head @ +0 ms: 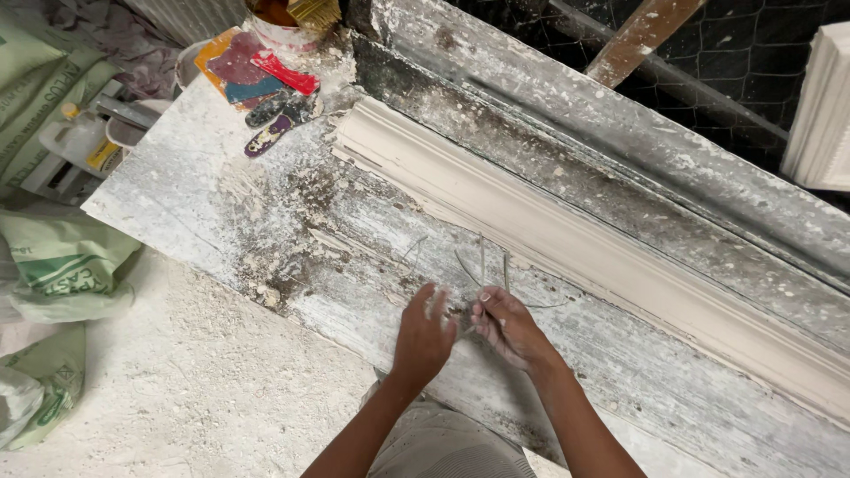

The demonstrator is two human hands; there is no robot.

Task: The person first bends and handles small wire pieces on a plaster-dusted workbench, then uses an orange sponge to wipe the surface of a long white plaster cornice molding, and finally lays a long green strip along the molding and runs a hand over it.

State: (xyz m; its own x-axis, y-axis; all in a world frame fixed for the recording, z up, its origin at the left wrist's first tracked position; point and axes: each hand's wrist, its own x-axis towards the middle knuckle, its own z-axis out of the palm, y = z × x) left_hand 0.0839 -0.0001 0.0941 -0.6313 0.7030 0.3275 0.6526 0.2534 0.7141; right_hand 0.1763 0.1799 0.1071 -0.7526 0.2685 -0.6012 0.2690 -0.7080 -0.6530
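My right hand [506,326] pinches thin pale fibre strands [482,265] that stick up and fan out from its fingertips over a plaster-crusted workbench [292,230]. Beside it, my left hand [423,335] hovers with fingers spread and slightly blurred, touching the strands near their base. Just beyond both hands a long cream plaster cornice moulding [567,230] runs diagonally along the bench.
Several colourful scrapers and paddles [270,88] lie at the bench's far left corner by a tub with a brush [297,22]. Green and white sacks [53,265] are piled on the dusty floor at left. A white moulded block [823,106] stands at far right.
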